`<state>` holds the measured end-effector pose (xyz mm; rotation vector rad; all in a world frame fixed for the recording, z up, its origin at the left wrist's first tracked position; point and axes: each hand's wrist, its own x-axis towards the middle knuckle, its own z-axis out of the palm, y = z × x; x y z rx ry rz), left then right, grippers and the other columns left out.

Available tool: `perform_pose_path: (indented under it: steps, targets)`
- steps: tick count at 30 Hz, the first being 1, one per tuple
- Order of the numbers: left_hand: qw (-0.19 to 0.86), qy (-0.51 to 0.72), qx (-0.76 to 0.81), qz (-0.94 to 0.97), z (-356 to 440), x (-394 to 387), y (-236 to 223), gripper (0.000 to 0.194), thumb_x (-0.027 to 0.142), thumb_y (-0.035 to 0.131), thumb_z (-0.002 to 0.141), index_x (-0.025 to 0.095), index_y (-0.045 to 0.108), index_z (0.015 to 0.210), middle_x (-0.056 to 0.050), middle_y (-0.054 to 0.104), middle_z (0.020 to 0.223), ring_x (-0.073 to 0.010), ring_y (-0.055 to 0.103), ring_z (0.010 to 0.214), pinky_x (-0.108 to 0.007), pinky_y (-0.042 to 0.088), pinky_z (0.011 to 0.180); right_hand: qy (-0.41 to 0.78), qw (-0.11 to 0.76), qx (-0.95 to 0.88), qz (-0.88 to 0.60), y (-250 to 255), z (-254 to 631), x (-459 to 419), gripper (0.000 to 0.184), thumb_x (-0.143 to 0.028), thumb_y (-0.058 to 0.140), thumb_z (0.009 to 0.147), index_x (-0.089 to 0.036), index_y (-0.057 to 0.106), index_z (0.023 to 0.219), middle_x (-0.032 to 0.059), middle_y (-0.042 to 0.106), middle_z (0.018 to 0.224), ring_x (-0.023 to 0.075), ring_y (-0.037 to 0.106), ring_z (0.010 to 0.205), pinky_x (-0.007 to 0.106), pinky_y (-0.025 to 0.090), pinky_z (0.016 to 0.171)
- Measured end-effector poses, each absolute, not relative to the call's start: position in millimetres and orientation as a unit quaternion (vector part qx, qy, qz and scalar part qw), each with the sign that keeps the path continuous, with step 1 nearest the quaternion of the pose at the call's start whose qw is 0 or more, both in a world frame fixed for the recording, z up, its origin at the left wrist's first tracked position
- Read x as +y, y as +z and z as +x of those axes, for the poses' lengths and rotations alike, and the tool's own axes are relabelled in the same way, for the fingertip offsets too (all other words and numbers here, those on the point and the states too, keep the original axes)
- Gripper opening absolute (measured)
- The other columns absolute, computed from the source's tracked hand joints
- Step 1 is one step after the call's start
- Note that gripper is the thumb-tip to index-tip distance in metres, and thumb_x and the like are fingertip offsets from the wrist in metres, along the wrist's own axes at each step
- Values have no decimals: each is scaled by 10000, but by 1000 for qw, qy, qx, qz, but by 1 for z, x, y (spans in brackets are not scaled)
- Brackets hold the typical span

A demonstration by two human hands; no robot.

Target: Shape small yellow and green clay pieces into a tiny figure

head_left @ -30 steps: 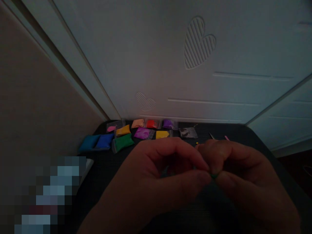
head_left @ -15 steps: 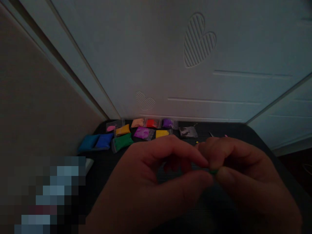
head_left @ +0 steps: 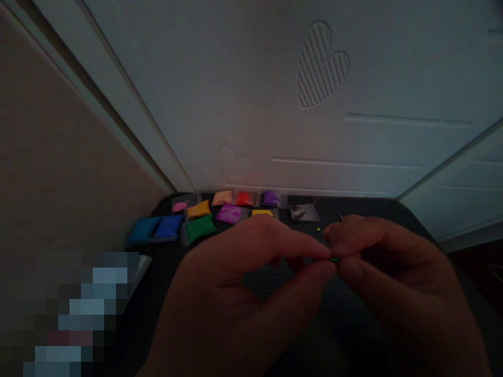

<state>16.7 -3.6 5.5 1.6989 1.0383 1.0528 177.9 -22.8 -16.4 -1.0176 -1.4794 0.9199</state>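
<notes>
A small, thin piece of green modelling clay (head_left: 334, 259) is pinched between my fingertips above the dark table. My left hand (head_left: 243, 283) is closed on its left end with thumb and index finger. From the other side, my right hand (head_left: 404, 277) grips the piece between thumb and forefinger. The fingertips of both hands nearly meet, so most of the clay is hidden. On the table beyond lies a tiny yellow bit (head_left: 318, 229), close to my right fingers.
Small bags of coloured clay lie along the table's back, among them a green bag (head_left: 199, 229), a blue bag (head_left: 168, 228), a red bag (head_left: 245, 199) and a grey bag (head_left: 304, 212). A white panel with hearts (head_left: 251, 99) rises behind the dark table (head_left: 165, 272).
Both hands have risen slightly with the green clay. My left thumb and index finger have closed together on its end.
</notes>
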Motion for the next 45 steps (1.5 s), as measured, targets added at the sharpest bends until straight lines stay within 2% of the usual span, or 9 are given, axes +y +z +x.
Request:
perform_pose_path:
  steps: [4, 10, 15, 21, 25, 34, 40, 45]
  targets:
    - [447, 420, 414, 672, 16, -4, 8, 87, 177, 635, 638, 255, 640, 676, 55, 605, 616, -111, 525, 558, -225, 417, 538, 379, 517, -638, -427, -13, 180, -21, 135, -192, 615, 718, -284, 611, 817, -25, 609, 787, 133, 591, 745, 151, 426, 407]
    - [525, 405, 421, 619, 18, -2, 6, 15, 201, 616, 652, 214, 607, 652, 29, 585, 591, -138, 534, 579, -244, 418, 524, 363, 510, -652, -428, -15, 179, -24, 162, -186, 588, 740, -284, 608, 869, -15, 609, 856, 139, 584, 771, 169, 441, 450]
    - [591, 400, 400, 575, 18, -2, 5, 29, 207, 612, 659, 207, 584, 652, 33, 570, 585, -124, 534, 549, -226, 413, 487, 341, 514, -658, -431, -16, 177, -26, 157, -197, 574, 750, -284, 599, 878, -16, 601, 847, 127, 576, 723, 185, 435, 460]
    - [669, 370, 365, 531, 20, -1, 2, 27, 194, 585, 694, 211, 564, 698, 34, 543, 598, -120, 551, 563, -219, 422, 483, 226, 513, -719, -411, -12, 177, -23, 333, -107, 622, 658, -268, 576, 947, -16, 569, 762, 125, 532, 691, 228, 459, 568]
    - [708, 359, 346, 501, 22, -1, -1, 43, 192, 589, 696, 219, 561, 716, 38, 545, 627, -119, 557, 575, -220, 436, 497, 197, 513, -740, -388, -14, 176, -23, 389, -77, 621, 631, -271, 573, 964, -11, 581, 777, 145, 534, 724, 276, 465, 627]
    - [699, 369, 347, 505, 22, 4, -1, 35, 197, 602, 676, 186, 570, 684, 29, 535, 613, -95, 511, 547, -188, 392, 467, 170, 498, -758, -385, -18, 180, -23, 437, -34, 615, 630, -247, 556, 1007, -12, 565, 845, 133, 518, 773, 274, 439, 671]
    - [706, 387, 323, 498, 21, 3, -5, 32, 184, 609, 674, 183, 581, 691, 22, 529, 621, -95, 504, 565, -180, 360, 458, 151, 512, -767, -355, -16, 180, -20, 375, 17, 611, 611, -167, 585, 937, 0, 556, 809, 120, 515, 746, 263, 430, 618]
    - [695, 398, 326, 502, 21, 3, -7, 29, 186, 613, 678, 199, 597, 698, 31, 529, 619, -82, 478, 566, -171, 343, 461, 167, 535, -747, -358, -19, 177, -22, 350, 25, 606, 617, -152, 592, 919, 0, 553, 803, 118, 512, 749, 273, 429, 632]
